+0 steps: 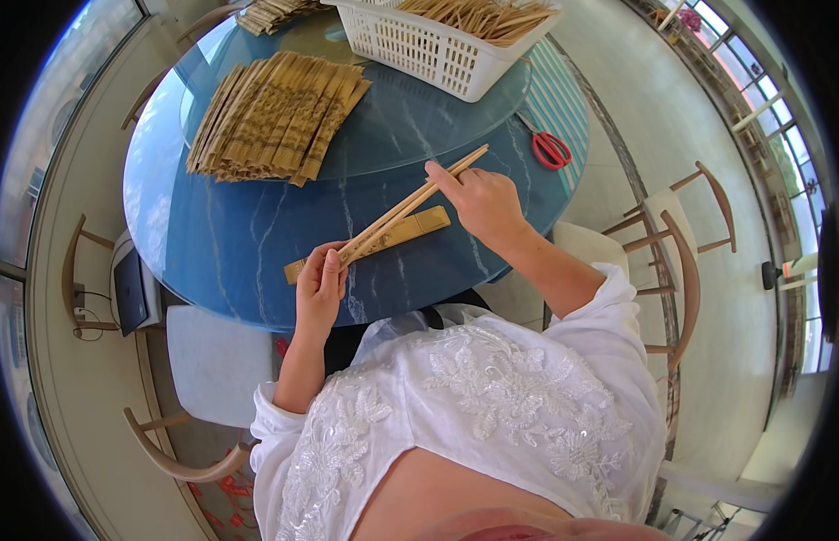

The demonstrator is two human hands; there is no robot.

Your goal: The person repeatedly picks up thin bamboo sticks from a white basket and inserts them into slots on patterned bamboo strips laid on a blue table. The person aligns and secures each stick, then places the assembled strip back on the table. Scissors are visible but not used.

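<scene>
A pair of pale wooden chopsticks (390, 216) is held slantwise over the blue table, running from lower left to upper right. My left hand (322, 281) is closed round their lower-left end. Near the upper-right end, my right hand (478, 200) has its fingers curled against the chopsticks, thumb side along them. Beneath them lies a flat gold-brown paper sleeve (419, 224) on the tabletop, partly covered by the chopsticks and my left hand. Farther off to the left, a fanned stack of similar printed sleeves (280, 117) rests on the glass turntable.
A white plastic basket (419, 52) full of loose chopsticks (492, 18) stands at the far side. Red-handled scissors (550, 151) lie near the table's right edge. More sleeves (273, 13) sit at the back left. Wooden chairs (677, 261) surround the round blue table (248, 261).
</scene>
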